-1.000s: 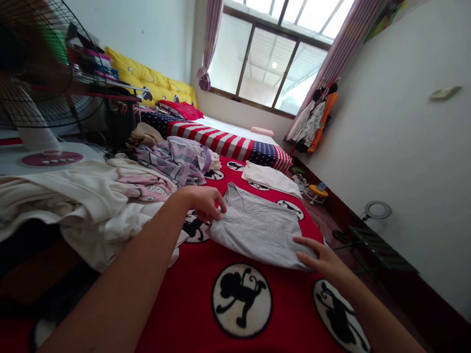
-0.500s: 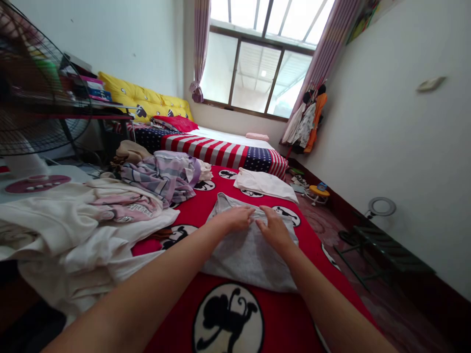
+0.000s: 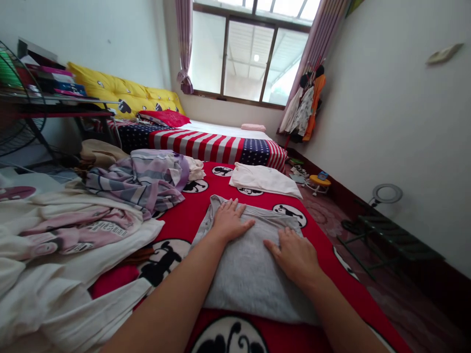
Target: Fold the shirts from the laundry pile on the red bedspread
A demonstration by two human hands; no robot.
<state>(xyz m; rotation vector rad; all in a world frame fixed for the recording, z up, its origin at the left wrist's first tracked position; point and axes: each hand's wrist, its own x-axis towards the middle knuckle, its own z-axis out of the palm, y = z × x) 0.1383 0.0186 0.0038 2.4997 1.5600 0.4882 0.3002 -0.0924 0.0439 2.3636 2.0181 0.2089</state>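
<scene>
A grey shirt (image 3: 253, 274) lies folded on the red blanket (image 3: 187, 215) with black monkey patches. My left hand (image 3: 230, 221) rests flat on the shirt's far left part, fingers spread. Flat on its right side lies my right hand (image 3: 294, 255), fingers stretched forward. Both palms press down on the cloth and hold nothing.
A heap of white, pink and striped clothes (image 3: 91, 211) fills the left. A folded white garment (image 3: 263, 179) lies beyond the shirt. Further back are a stars-and-stripes cover (image 3: 221, 142) and yellow cushions (image 3: 121, 93). A fan (image 3: 18, 122) stands far left; a dark rack (image 3: 390, 240) stands by the right wall.
My hands went from holding the shirt's left and right edges to meeting at its middle, then spread flat across it. The shirt is now folded narrower. The view shifted left and closer.
</scene>
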